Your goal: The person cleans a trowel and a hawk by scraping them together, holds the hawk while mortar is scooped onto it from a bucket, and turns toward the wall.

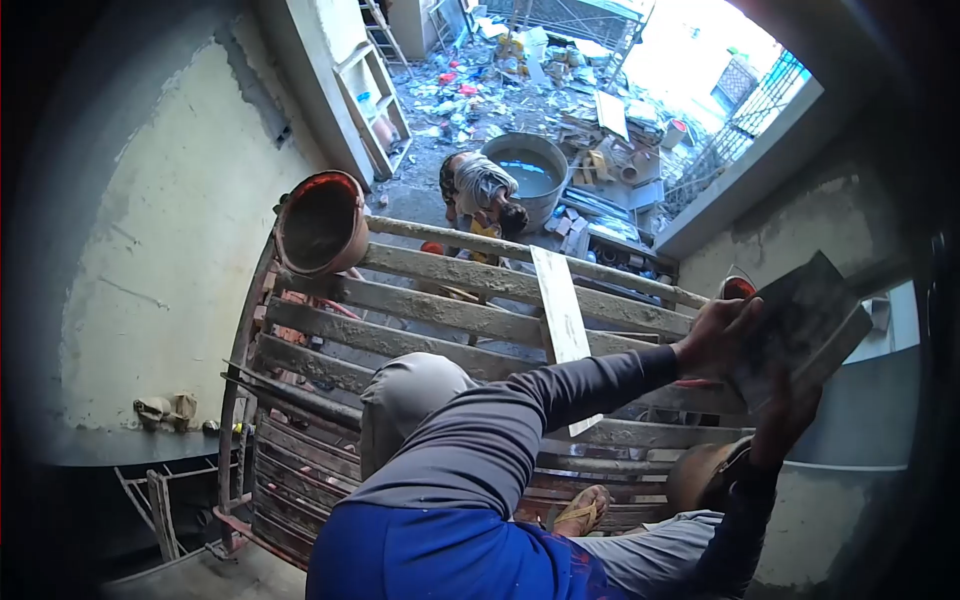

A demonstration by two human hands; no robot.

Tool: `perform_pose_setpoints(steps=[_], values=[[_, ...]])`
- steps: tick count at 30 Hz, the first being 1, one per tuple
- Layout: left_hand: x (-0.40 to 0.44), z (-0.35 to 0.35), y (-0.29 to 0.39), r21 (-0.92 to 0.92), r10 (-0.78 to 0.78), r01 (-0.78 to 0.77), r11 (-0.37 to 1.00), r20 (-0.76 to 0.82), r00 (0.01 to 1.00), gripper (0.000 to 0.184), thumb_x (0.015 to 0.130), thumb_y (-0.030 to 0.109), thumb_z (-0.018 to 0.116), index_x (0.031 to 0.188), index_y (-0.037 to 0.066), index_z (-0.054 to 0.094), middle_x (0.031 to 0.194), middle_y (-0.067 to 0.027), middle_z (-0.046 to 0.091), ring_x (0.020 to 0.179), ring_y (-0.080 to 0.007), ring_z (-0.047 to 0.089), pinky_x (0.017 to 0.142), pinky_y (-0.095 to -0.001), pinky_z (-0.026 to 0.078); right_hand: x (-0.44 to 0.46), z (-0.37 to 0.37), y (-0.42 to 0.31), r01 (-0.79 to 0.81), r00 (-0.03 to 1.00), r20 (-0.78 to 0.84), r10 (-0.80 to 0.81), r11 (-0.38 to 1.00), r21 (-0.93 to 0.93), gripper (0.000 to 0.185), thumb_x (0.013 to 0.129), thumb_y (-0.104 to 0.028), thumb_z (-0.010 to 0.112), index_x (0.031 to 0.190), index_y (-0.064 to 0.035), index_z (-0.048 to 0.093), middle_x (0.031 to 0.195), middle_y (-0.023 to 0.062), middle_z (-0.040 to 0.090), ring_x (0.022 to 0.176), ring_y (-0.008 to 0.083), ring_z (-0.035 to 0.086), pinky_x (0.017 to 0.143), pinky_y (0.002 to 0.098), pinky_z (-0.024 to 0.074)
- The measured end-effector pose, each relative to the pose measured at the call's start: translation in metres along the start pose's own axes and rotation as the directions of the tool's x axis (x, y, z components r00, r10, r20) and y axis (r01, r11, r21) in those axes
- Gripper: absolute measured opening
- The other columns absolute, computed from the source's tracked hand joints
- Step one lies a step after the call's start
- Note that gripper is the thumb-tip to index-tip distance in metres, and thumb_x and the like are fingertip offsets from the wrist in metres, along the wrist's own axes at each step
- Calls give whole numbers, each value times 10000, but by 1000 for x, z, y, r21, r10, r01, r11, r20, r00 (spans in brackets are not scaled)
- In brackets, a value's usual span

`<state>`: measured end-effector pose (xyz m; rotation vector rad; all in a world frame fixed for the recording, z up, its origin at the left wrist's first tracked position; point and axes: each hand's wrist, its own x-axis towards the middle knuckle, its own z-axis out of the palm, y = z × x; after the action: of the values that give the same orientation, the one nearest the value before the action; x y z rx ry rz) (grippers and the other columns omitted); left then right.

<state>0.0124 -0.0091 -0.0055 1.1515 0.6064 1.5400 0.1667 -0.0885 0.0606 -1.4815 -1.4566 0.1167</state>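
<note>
grey slab (805,300) in left hand (718,335) and right hand (785,420), left arm (600,385) outstretched

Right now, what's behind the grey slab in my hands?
Past the edges of the grey slab, part of a reddish bucket and a patchy wall show. Whatever the slab itself covers can't be seen.

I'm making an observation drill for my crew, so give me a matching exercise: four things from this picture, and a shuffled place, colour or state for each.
Column one:
1. Flat slab
2. Pale plank
3. Leftmost bucket
4. Large round tub

Column two:
A. beside the stooping co-worker
B. gripped by the left hand and right hand
C. orange-red around its inner rim
D. lying across the slats

Pairs: 1-B, 2-D, 3-C, 4-A
</note>
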Motion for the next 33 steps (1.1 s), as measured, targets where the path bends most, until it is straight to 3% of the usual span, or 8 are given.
perform_pose_setpoints(steps=[4, 6, 9, 12, 20, 29, 32, 33], values=[[8, -2, 3, -52, 71, -75, 996, -76, 995, 449, 1018, 388, 514, 841, -9, 628, 617, 20, 439, 649, -45, 422, 526, -284, 376, 16, -28, -3, -170, 985, 94, 145, 914, 368, 536, 854, -146, 745, 1289, 66, 515, 1242, 156, 586, 1080, 236, 570, 966, 379, 440], [26, -10, -40, 585, 770, -652, 482, 72, 634, 264, 982, 220, 566, 1111, -4, 618, 679, -53, 535, 550, -182, 496, 496, -339, 377, 19, -36, 57, -125, 991, 106, 86, 887, 445, 520, 843, -151, 754, 1264, 59, 532, 1214, 144, 593, 1063, 231, 571, 954, 378, 445], [8, -8, -32, -83, 119, -114, 990, 60, 991, 328, 1014, 321, 514, 971, 13, 619, 662, 14, 537, 547, -81, 474, 472, -284, 360, 2, 6, 11, 86, 996, -18, -88, 992, -91, 480, 826, -169, 766, 1209, 36, 561, 1127, 128, 614, 1017, 232, 585, 914, 367, 462], [-1, -3, -2, -292, -182, 185, 938, 37, 983, 471, 1026, 437, 482, 821, 34, 617, 646, 56, 534, 590, -9, 472, 483, -229, 371, 10, -11, -22, -94, 994, -39, 102, 983, 158, 450, 819, -178, 769, 1176, 17, 577, 1067, 121, 629, 973, 214, 604, 869, 338, 481], [-3, -2, -21, -122, -55, 54, 991, -4, 998, 396, 1044, 401, 455, 844, 105, 627, 698, 101, 469, 608, 2, 379, 519, -202, 279, -8, 18, -20, -153, 987, -12, 162, 951, 270, 370, 795, -194, 788, 1021, 16, 584, 898, 94, 654, 819, 153, 618, 717, 322, 501], [25, -58, -45, -79, 38, -47, 996, -110, 993, 367, 1052, 322, 431, 1246, 22, 515, 1004, -92, 640, 912, -208, 661, 779, -313, 560, 38, -41, -4, -302, 933, -56, 355, 859, 413, 296, 802, -101, 746, 1058, -12, 628, 985, 56, 661, 900, 149, 630, 830, 300, 493], [48, -64, -1, -764, -499, 173, 622, -216, 839, 441, 1060, 328, 388, 1282, -46, 462, 1104, -149, 610, 1018, -235, 637, 856, -328, 564, 48, -52, 26, -392, 857, -98, 506, 764, 512, 285, 804, -110, 745, 1047, -13, 631, 991, 57, 656, 866, 159, 640, 794, 300, 511], [45, -74, -16, -257, -127, 54, 965, -275, 953, 404, 1061, 275, 383, 1270, -59, 471, 1090, -138, 606, 1012, -221, 626, 891, -323, 551, 50, -55, 38, -457, 805, -93, 586, 713, 532, 279, 809, -114, 741, 1041, -5, 629, 986, 61, 655, 853, 163, 641, 778, 299, 515]])
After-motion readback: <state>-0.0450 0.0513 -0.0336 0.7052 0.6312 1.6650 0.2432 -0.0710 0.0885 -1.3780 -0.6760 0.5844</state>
